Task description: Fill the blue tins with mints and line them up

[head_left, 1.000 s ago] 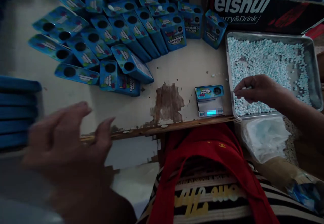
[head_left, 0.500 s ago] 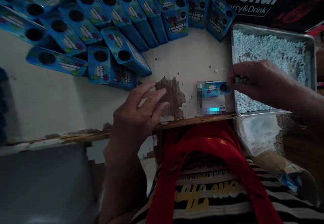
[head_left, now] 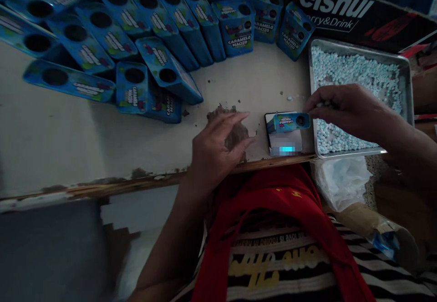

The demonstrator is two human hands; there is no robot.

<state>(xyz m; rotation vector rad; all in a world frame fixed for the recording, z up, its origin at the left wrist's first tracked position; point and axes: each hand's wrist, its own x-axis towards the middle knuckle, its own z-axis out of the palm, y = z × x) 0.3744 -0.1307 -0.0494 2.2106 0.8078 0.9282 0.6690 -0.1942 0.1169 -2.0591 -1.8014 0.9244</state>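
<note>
A small digital scale (head_left: 285, 140) with a lit display lies near the table's front edge. On it rests a blue candy box (head_left: 288, 122) with a dark round hole in its top. My right hand (head_left: 341, 104) is at the box's right end, fingers curled around several pale candies (head_left: 324, 104). Below that hand is a metal tray (head_left: 311, 88) spread with pale blue and white candies (head_left: 358, 65). My left hand (head_left: 218, 145) hovers left of the scale over a worn patch of table, fingers apart and nothing in them.
Many blue boxes with round holes (head_left: 164, 56) crowd the table's back left. Behind the tray stands a black carton (head_left: 341, 11) with white lettering. A clear plastic bag (head_left: 341, 179) hangs below the tray's front edge. One loose candy (head_left: 289, 98) lies behind the scale.
My left hand has moved right, closer to the scale. My right hand stays by the box with candies in its fingers. The view has shifted slightly.
</note>
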